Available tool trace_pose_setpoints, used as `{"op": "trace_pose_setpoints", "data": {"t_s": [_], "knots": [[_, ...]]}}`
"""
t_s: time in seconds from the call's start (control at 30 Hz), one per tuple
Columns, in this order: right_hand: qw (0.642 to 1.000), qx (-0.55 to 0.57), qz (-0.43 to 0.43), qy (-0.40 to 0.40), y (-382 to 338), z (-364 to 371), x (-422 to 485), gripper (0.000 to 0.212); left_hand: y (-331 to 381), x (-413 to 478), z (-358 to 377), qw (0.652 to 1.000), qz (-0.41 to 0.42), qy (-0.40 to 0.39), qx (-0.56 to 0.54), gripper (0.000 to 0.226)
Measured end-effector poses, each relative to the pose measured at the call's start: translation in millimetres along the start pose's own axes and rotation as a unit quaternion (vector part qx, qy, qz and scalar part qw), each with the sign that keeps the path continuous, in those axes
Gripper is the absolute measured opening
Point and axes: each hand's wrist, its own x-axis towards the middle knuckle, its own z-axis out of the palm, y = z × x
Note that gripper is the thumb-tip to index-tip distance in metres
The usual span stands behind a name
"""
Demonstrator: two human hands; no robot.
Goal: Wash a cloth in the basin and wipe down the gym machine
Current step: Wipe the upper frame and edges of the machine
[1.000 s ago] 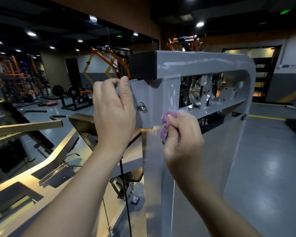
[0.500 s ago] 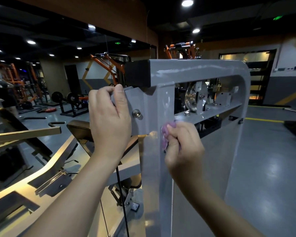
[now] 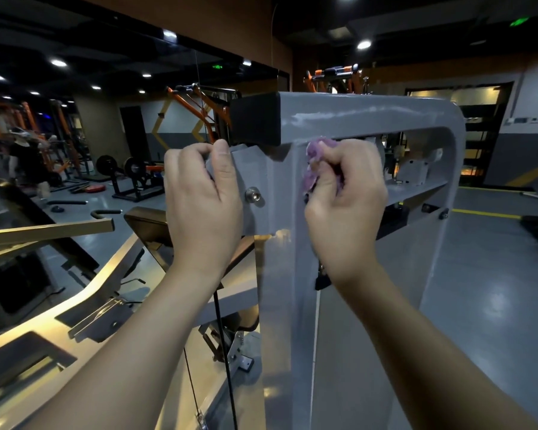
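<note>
- Right hand grips a bunched purple cloth, pressing it to the grey machine frame just under the top bar's left corner.
- Left hand curls over the frame's left bracket edge, beside a bolt.

Glossy grey floor spreads below and right of the hands; a yellow line crosses it beyond them.
</note>
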Motion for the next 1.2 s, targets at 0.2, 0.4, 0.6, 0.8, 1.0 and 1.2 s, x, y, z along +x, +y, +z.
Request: {"op": "trace_pose_setpoints", "data": {"t_s": [0.2, 0.4, 0.6, 0.8, 1.0, 1.2], "knots": [[0.997, -0.010, -0.062, -0.047, 5, -12, -36, 0.026, -2, 0, 1, 1.000, 0.007, 0.010, 0.001, 0.040], [1.000, -0.011, -0.027, -0.011, -1, -1, -14, 0.019, 0, -1, 1, 1.000, 0.009, 0.007, -0.001, 0.039], [0.996, -0.030, -0.074, -0.031, 8, -7, -13, 0.020, -2, 1, 0, 1.000, 0.012, 0.010, -0.003, 0.038], [0.996, -0.020, -0.078, -0.032, 6, -4, -32, 0.019, -2, 1, -1, 1.000, 0.012, 0.009, -0.008, 0.038], [0.999, -0.013, -0.040, -0.002, -4, -1, -6, 0.013, 1, 1, -1, 1.000, 0.008, 0.015, 0.001, 0.042], [0.994, 0.002, -0.088, -0.062, 14, -10, -30, 0.020, 1, -1, 0, 1.000, 0.005, 0.021, 0.009, 0.042]]}}
